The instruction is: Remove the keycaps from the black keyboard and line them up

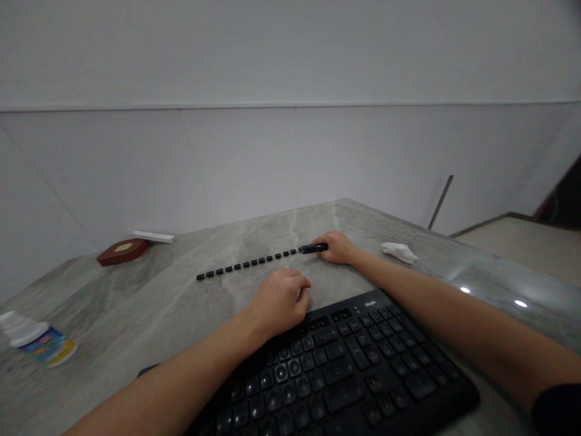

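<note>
1. Right hand (336, 247) is placed at the right-hand end of a row of small black pieces (246, 264); a slender black object (313, 248) appears to be pinched by its near end between thumb and fingers.
2. Left hand (282, 298) is held loosely curled above the upper edge of the black keyboard (345, 369), thumb bent toward the forefinger. Whether anything is pinched there cannot be told.
3. The row is laid slantwise across the grey stone tabletop (149, 321), beyond the keyboard, its pieces spaced apart and fairly evenly.
4. Step in hand, as judged: the slender object is being handled at the end of the row. A steady pinch and fine alignment would be called for, with neighbouring pieces left undisturbed.
5. Hidden: the keyboard's left part is covered by the left forearm, and its lower edge is cut off by the frame. The right fingertips are poorly seen.
6. Hard to make out: the slender object's exact nature, any markings on the small pieces, and whether the pale rings on the keys are glare or bare mounts.
</note>
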Available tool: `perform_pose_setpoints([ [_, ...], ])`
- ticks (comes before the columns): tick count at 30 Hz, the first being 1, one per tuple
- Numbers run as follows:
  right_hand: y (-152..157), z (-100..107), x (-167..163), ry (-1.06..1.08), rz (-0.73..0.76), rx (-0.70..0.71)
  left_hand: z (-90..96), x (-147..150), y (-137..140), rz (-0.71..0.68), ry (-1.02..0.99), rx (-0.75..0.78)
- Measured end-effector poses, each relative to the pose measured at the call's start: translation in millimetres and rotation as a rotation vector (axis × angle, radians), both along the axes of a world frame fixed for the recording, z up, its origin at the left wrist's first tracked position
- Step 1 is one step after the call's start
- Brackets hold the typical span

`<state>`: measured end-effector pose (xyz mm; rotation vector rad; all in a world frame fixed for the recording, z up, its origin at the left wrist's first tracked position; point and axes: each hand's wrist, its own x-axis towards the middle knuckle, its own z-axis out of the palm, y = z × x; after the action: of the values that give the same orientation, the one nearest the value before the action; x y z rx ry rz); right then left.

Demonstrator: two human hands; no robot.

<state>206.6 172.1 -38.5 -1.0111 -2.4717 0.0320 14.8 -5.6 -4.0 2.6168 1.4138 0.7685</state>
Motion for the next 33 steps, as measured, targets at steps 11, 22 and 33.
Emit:
perform_pose_setpoints([
  [11, 17, -7, 6, 0.233, -0.178, -0.101, 1.2, 0, 1, -0.002, -0.001, 0.006],
  [22, 21, -9, 7, 0.197, -0.080, -0.264, 1.8, 1, 0, 0.005, 0.000, -0.009],
  [33, 20, -9, 5, 0.150, -0.087, -0.243, 1.3, 0, 0, -0.018, 0.026, -0.034],
])
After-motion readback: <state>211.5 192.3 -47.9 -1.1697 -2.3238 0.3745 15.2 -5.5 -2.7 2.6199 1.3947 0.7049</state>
